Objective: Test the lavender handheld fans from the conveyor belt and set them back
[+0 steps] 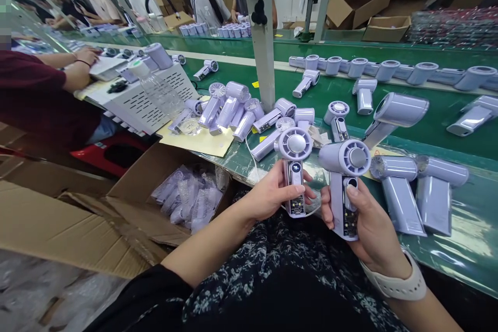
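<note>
1. Above the lap, left hand (272,192) is wrapped on the handle of a lilac fan (294,166), fingers closed w/ thumb on the front; head sticks up over the fingers.
2. Right hand (369,228) grips a second fan (344,176) just right of the first, thumb pressed on its round button.
3. Both are smooth plastic: round grille head, flat handle, see-through lower part.
4. Small display on the left-hand fan shows "19".
5. Beyond both hands, more fans (233,109) lie on the green belt (439,109).
</note>
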Tool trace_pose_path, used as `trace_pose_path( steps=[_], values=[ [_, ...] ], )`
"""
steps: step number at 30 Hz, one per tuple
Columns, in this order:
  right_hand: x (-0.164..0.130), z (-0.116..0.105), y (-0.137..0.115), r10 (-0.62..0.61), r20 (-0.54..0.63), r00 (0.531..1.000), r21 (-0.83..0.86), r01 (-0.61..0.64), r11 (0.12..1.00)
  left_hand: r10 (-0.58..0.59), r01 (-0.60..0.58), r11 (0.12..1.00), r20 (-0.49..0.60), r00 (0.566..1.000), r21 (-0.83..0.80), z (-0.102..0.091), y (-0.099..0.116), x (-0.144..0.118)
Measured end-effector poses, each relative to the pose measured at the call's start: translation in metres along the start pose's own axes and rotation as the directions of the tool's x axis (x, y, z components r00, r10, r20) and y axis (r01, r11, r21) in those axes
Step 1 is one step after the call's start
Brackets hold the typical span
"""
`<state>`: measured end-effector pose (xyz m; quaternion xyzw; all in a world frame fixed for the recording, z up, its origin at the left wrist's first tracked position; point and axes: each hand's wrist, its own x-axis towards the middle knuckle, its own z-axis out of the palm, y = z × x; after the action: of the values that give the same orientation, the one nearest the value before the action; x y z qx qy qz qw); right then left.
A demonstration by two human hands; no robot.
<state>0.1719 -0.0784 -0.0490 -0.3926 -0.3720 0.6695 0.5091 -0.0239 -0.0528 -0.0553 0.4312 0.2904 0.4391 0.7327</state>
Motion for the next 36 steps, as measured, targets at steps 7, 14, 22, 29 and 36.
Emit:
trace_pose_path(
  steps=[7,14,22,29,36],
  values=[
    [0.000,-0.002,0.000,0.021,-0.028,0.999,-0.003,-0.021,1.000,-0.024,0.021,0.997,-0.037,0.999,-0.081,0.004,0.002,0.001],
    [0.000,-0.006,0.004,0.035,-0.026,0.999,-0.005,-0.035,0.999,0.025,-0.024,0.999,0.018,1.000,-0.046,-0.001,-0.002,0.005],
    [0.014,-0.017,0.009,-0.037,-0.133,0.990,-0.056,0.030,0.998,0.010,-0.011,1.000,-0.086,0.996,-0.003,-0.006,-0.015,0.019],
    [0.024,-0.023,0.011,-0.035,-0.161,0.986,-0.062,0.025,0.998,-0.050,0.044,0.998,-0.130,0.990,-0.044,-0.007,-0.020,0.024],
    [0.024,-0.026,0.012,-0.061,-0.113,0.992,-0.006,0.061,0.998,-0.024,0.027,0.999,-0.096,0.995,0.029,-0.009,-0.024,0.022]
  ],
)
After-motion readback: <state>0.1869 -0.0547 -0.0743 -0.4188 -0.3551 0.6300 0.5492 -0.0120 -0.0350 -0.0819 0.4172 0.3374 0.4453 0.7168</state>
